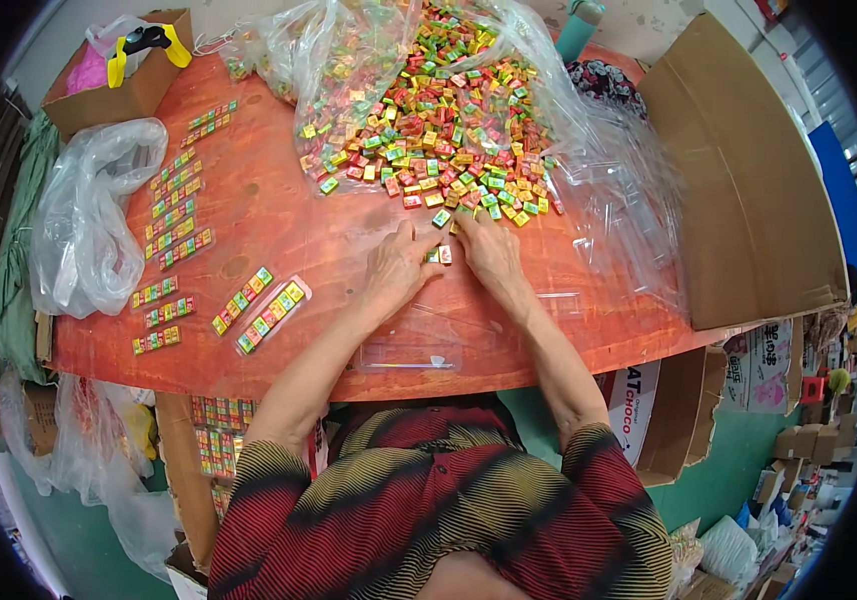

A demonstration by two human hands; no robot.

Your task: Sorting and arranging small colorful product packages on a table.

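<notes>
The left hand (pixel 398 262) is over the middle of the bench (pixel 278 220), its fingers bent and drawn narrow beside a short row of small boxes (pixel 438 256); whether it pinches them or only touches them I cannot tell. The right hand (pixel 488 250) lies just to the right, fingers reaching far to the near edge of the pile; its fingertips are partly hidden, so I cannot tell if it holds anything. Just beyond the hands, between their fingertips, sits a single green-sided box (pixel 441 218).

From there the pile of small boxes (pixel 478 140) in red, yellow, green and orange spreads to the far side, with clear plastic bags (pixel 348 60) around and partly over it. Near the person, a clear tray (pixel 408 357) lies flat between the forearms. To the left, two filled strips (pixel 258 305) lie side by side at a slant, and further left stand rows of more filled strips (pixel 176 215).

Beyond these, a crumpled plastic bag (pixel 98 220) rests at the left edge, with an open carton (pixel 113 105) far left. On the right are stacked clear trays (pixel 623 225), an upright cardboard panel (pixel 738 180) and, far off, a teal bottle (pixel 578 32).
</notes>
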